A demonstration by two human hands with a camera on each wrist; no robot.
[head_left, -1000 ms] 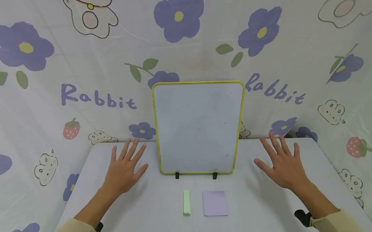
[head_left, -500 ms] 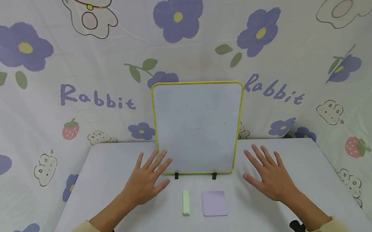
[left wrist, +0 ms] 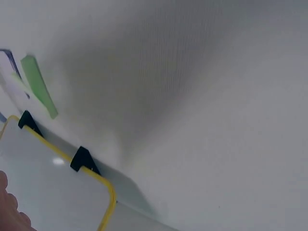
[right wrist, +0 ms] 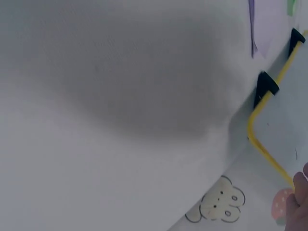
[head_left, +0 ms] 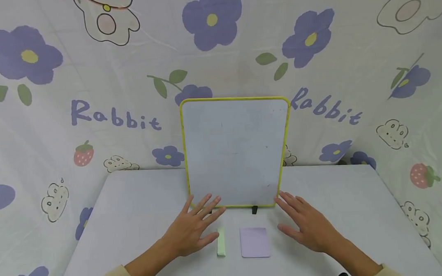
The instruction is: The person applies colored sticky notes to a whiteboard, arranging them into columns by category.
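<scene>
A: Grip state?
B: Left hand (head_left: 189, 230): fingers spread. Right hand (head_left: 309, 225): fingers straight, thumb apart.
A: Pad positions?
B: Green pad (head_left: 220, 246): left hand's 4 o'clock. Purple pad (head_left: 255, 242): right hand's 8-to-9 o'clock. Both on counter (head_left: 364, 206).

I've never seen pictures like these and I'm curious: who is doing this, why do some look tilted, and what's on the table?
There's no robot here, just a person's bare left hand and right hand. The pictures showing both hands come from a camera worn on the head, looking forward and down. The other two come from cameras on the wrists, so things look tilted there.

On the white table stands a whiteboard with a yellow frame and black feet. In front of it lie a thin green pad and a purple square. Behind is a flowery cloth with rabbits.

Neither hand is holding anything; the fingers are stretched out.
</scene>
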